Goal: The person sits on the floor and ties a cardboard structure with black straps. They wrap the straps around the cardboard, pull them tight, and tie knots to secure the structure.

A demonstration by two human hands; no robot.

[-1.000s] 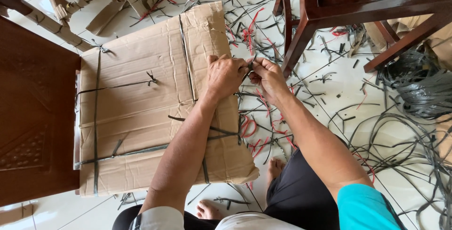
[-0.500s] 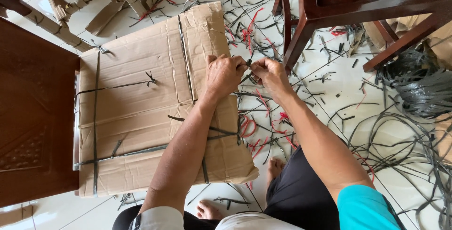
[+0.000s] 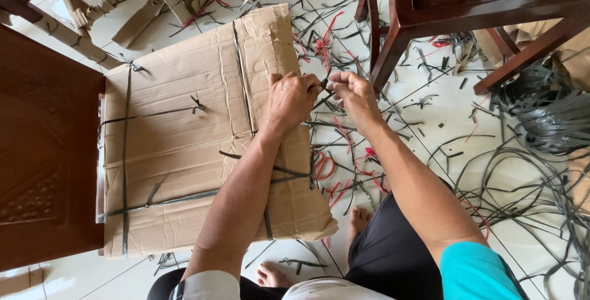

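Bright, sharp daylight (floor glare)

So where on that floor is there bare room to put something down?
Bare tile shows bottom left, below the cardboard bundle, and a patch beside the chair leg. Right of both hands, black strapping and red scraps crowd the floor.

Little is changed. The left hand [image 3: 294, 98] and right hand [image 3: 351, 91] are brought a touch closer together at the edge of the cardboard bundle [image 3: 203, 140], and the black strap [image 3: 324, 85] pinched between them is drawn shorter and tauter than in the earlier pictures. Both fists are now seen more tightly closed.
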